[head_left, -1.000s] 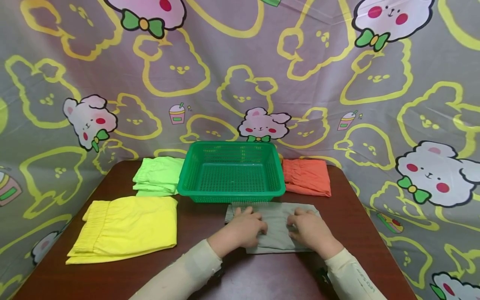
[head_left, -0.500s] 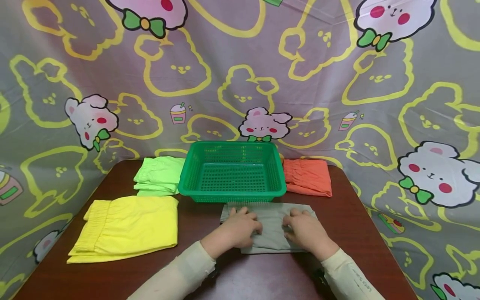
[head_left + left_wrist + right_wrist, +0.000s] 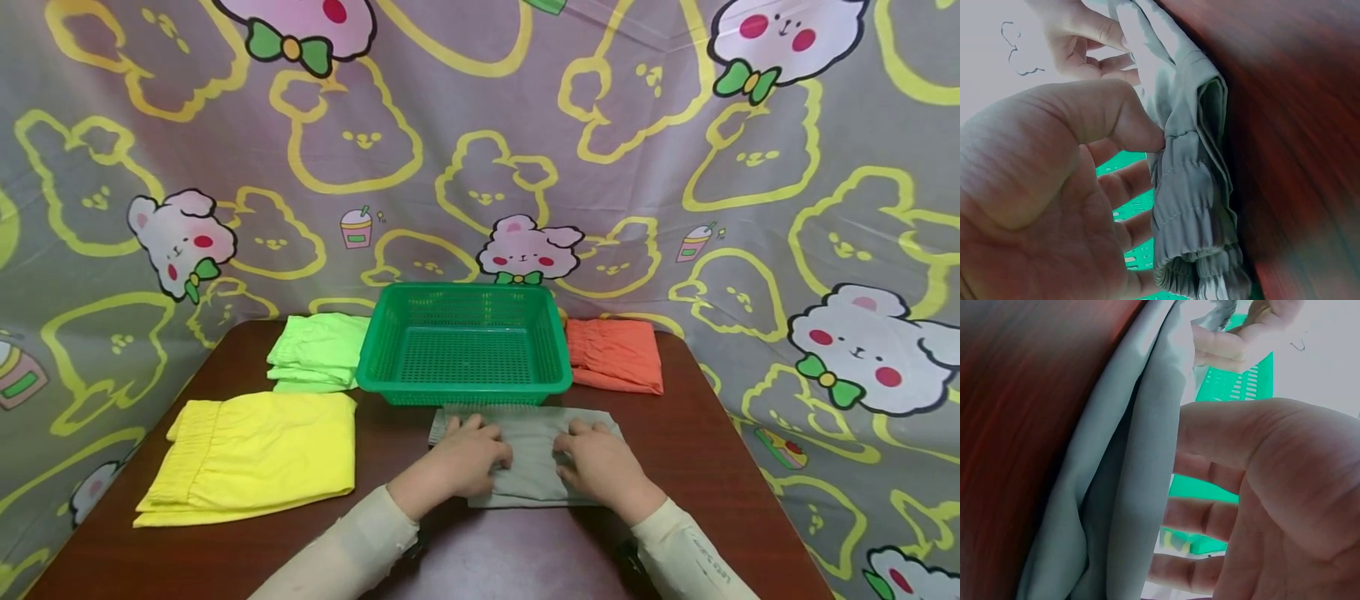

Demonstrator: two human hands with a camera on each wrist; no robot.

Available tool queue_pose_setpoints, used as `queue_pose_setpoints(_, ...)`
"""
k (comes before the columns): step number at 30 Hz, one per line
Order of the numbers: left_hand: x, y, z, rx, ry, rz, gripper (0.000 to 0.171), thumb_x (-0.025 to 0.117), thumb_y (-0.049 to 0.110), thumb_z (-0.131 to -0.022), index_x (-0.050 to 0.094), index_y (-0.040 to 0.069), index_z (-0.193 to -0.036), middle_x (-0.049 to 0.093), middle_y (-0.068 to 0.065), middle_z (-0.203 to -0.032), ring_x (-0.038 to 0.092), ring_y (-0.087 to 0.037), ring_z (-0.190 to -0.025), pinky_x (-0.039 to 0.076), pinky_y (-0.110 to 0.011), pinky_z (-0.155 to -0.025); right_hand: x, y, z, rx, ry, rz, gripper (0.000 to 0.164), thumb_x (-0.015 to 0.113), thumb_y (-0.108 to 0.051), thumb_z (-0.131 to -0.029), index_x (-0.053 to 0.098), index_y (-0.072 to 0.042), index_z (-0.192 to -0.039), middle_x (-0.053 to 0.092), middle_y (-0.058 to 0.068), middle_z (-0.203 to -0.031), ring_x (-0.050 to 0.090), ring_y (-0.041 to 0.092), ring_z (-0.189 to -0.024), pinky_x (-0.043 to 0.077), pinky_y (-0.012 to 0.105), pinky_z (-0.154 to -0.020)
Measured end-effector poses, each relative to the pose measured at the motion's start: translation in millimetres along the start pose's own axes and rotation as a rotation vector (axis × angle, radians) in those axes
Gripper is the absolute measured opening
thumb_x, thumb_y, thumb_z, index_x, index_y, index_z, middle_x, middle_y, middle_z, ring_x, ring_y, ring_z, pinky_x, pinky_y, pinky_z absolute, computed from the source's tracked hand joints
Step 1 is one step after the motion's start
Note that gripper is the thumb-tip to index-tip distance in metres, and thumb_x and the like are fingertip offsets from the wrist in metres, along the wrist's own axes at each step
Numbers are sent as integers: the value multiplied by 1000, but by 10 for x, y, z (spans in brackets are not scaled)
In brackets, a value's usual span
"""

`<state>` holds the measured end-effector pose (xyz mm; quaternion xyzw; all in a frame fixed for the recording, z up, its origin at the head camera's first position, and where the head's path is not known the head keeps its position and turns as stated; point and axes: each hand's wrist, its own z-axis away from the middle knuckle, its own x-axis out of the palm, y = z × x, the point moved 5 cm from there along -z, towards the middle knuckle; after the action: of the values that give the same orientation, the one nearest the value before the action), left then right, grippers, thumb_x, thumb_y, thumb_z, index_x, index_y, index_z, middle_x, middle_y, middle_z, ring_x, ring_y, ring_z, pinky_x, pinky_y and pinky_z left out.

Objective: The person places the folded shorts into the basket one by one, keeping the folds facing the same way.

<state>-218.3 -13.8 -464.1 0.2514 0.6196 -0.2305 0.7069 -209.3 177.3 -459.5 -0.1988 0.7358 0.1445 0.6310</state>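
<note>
Left hand (image 3: 463, 460) and right hand (image 3: 600, 467), fingers loosely bent and resting on the grey garment (image 3: 531, 454) without evident grasp, have shifted it leftward on the table (image 3: 393, 437), more squarely before the basket (image 3: 465, 387): judged alignment.

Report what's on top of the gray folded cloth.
The left hand and right hand rest on the gray folded cloth; the patches directly beneath them are covered in the head view.
</note>
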Motion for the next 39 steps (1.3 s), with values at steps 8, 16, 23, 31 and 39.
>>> queue_pose_setpoints(8, 18, -95, 53, 0, 24, 18, 32, 78, 22, -82, 73, 39, -109, 61, 10, -121, 48, -19, -109, 38, -48, -88, 12, -61, -28, -51, 34, -3, 20, 85, -27, -81, 77, -21, -97, 56, -2, -83, 52, 21, -71, 48, 36, -63)
queue_pose_setpoints(16, 8, -170, 143, -7, 42, 48, 31, 77, 20, -81, 74, 37, -106, 63, 8, -122, 49, -21, -111, 38, -55, -96, 31, -138, -70, -92, 51, 2, 16, 81, -21, -83, 78, -20, -99, 57, -1, -83, 53, 23, -70, 49, 37, -63)
queue_pose_setpoints(23, -3, -223, 205, -8, 54, 67, 28, 77, 18, -82, 76, 34, -105, 63, 8, -119, 49, -21, -111, 38, -57, -98, 48, -195, -108, -102, 43, 9, 20, 81, -19, -80, 77, -21, -99, 58, 0, -84, 53, 24, -72, 48, 37, -62)
queue_pose_setpoints(31, 14, -310, 265, -4, 74, 91, 27, 71, 17, -82, 78, 32, -104, 65, 7, -116, 51, -22, -109, 38, -58, -96, 55, -285, -135, -117, 48, 16, 23, 81, -17, -78, 78, -21, -100, 59, 1, -86, 53, 24, -70, 47, 36, -59)
queue_pose_setpoints(39, 9, -390, 340, 6, 78, 135, 15, 78, 35, -88, 78, 31, -102, 65, 6, -116, 51, -24, -113, 38, -61, -97, 54, -367, -136, -130, 65, 18, 23, 82, -18, -78, 77, -22, -100, 57, 0, -84, 52, 24, -70, 47, 35, -57)
